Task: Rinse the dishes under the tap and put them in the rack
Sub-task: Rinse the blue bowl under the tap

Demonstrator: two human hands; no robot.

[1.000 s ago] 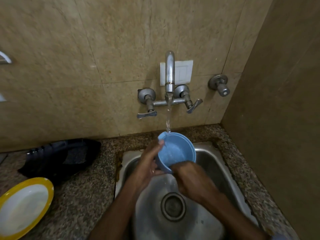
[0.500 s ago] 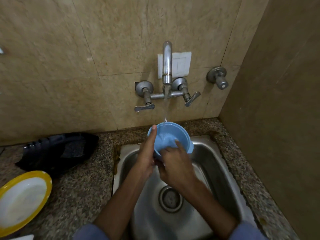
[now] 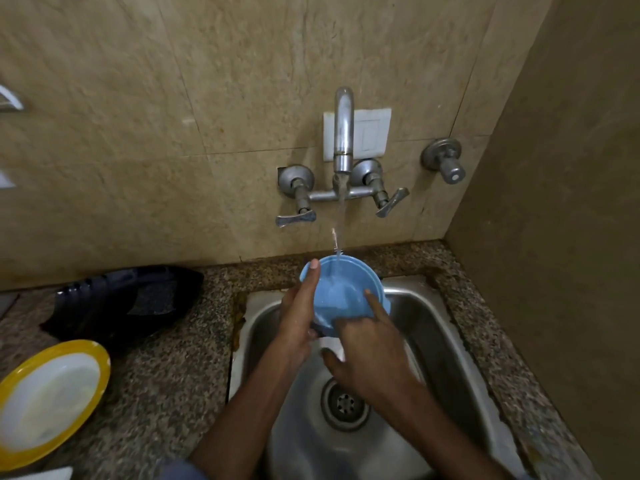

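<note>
Since half a second ago the right hand (image 3: 372, 351) has slid toward the right side of the blue bowl (image 3: 341, 296), its forefinger now lying along the right inner wall instead of reaching into the middle; the bowl itself has barely shifted.

That bowl is held over the far end of the steel sink (image 3: 433, 327), tilted with its opening toward the camera, straight beneath the tap (image 3: 343, 133). A thin stream of water (image 3: 335, 242) falls from the spout onto the bowl's far rim and runs down the inside. The left hand (image 3: 299, 313) is the grip that carries it: closed on the left rim, thumb stretched up along the edge with its tip at the far left of the rim, fingers hidden behind the wall. The right hand touches the inside with one extended finger while its other fingers curl below the near rim; whether they clamp the bowl cannot be told.

Near the hands, the drain (image 3: 345, 405) sits in the sink floor. On the speckled tabletop (image 3: 166, 375) to the left lies a dark pan-like object (image 3: 121, 303), and nearer, at the left edge, a white plate with a yellow rim (image 3: 52, 400), well apart from the sink.
</note>
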